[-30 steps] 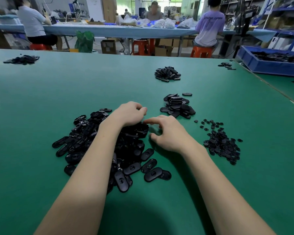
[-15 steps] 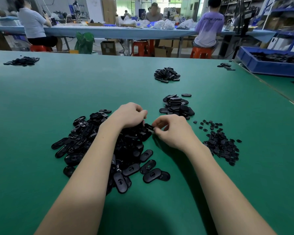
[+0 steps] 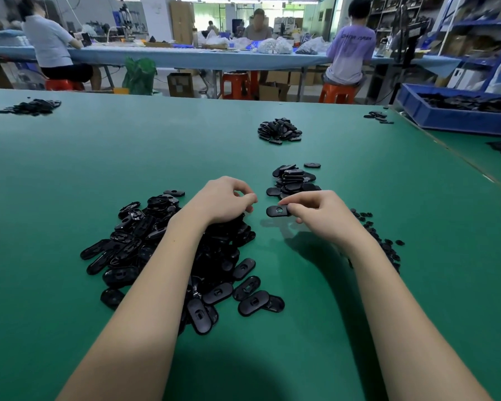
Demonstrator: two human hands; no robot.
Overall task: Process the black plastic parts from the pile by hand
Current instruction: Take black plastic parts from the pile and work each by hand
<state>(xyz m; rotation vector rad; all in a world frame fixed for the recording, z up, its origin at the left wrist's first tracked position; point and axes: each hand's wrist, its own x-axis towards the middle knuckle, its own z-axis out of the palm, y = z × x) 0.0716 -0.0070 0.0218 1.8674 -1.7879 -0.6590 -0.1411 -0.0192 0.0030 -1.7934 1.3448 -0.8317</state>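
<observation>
A big pile of black oval plastic parts (image 3: 145,244) lies on the green table (image 3: 70,175) under my left forearm. My right hand (image 3: 318,215) pinches one oval black part (image 3: 276,211) with a round hole, held just above the table. My left hand (image 3: 223,201) hovers at the pile's far edge with its fingers curled; I see nothing in them. Behind the held part sits a small heap of oval parts (image 3: 294,180). A scatter of small black round bits (image 3: 385,244) lies right of my right wrist.
Another heap of parts (image 3: 279,131) lies farther back, a flat pile (image 3: 31,107) at the far left and a few parts (image 3: 378,116) at the far right. A blue bin (image 3: 457,117) of black parts stands at the right. People sit at a bench behind.
My right hand has lifted one oval part out of the pile and drawn it to the right. My left hand has let go and its fingers have pulled apart from the right hand.
</observation>
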